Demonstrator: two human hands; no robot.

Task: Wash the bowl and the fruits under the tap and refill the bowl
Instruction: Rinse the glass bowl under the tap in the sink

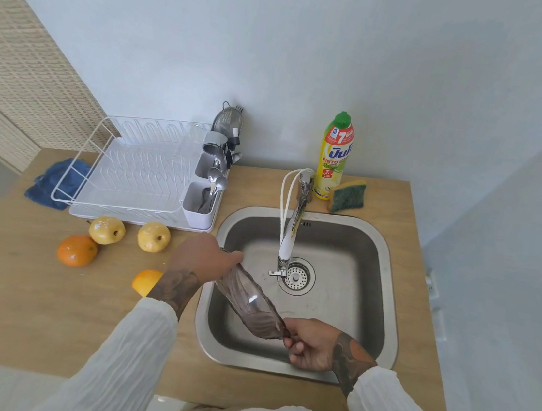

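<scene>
I have the bowl (252,302), a clear smoky-tinted one, tilted on edge over the left part of the sink (389,261). My left hand (203,257) holds its upper rim, grip closed on the edge with the fingers curled round it. My right hand (309,343) holds the lower rim near the front of the sink, fingers and thumb pinching the edge. The bowl hangs between the two hands, apart from the tap (289,238), whose spout ends above the drain (296,278). I cannot tell whether water is running.

The fruits lie on the surface (27,312) to the left of the sink. Two yellow apples (107,229) sit just in front of the rack (130,171), a little apart from each other. One orange (77,250) lies just beside the left apple, touching or nearly so. A second orange (146,281) lies nearer me, partly hidden behind my left forearm.

The rack's side holder carries cutlery (216,181). A blue cloth (57,179) lies at the rack's far left corner, partly under it. Behind the sink stand a soap bottle (335,158) and, just beside it on the right, a sponge (347,196) propped on edge.
</scene>
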